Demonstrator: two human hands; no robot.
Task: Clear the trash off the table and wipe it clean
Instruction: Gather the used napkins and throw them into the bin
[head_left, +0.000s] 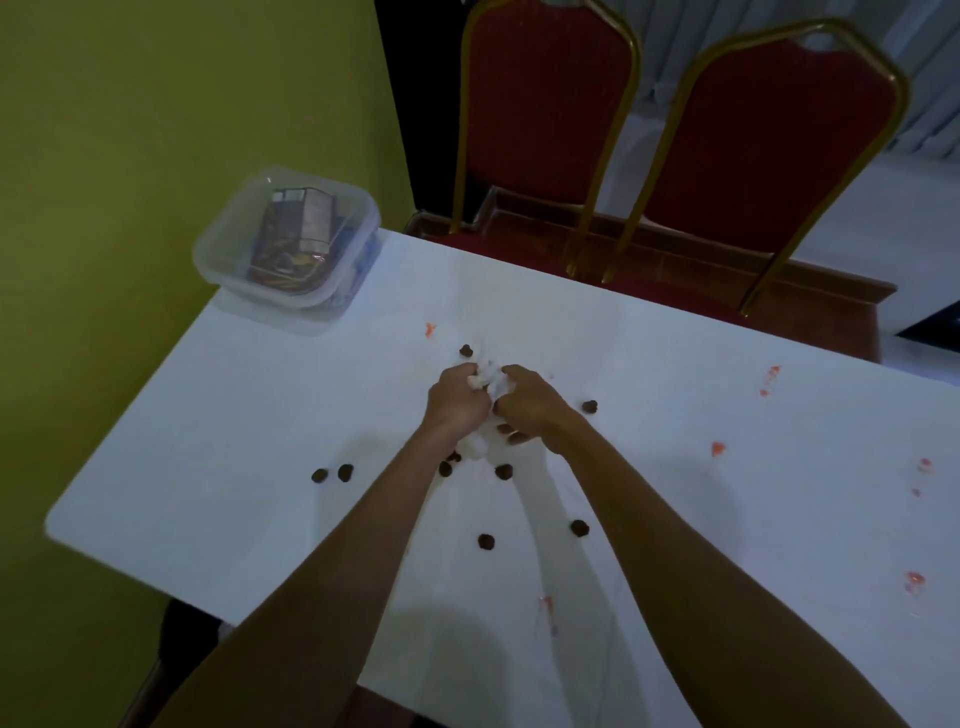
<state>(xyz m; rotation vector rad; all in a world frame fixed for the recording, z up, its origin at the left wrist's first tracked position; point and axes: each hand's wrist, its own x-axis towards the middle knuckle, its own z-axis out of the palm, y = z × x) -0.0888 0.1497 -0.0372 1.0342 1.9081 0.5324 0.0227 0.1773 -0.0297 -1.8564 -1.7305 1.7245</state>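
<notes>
White table (260, 415) | left hand (457, 402), right hand (532, 408): grips clench tissue wad (488, 376) | risk: forearms could roll brown balls (485, 542) off 6 o'clock edge

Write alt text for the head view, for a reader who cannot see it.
A left hand and right hand grip crumpled white paper at the middle of a white table. Small dark brown balls and red smears dot it; a clear plastic container sits at its far left corner, two red chairs beyond.
</notes>
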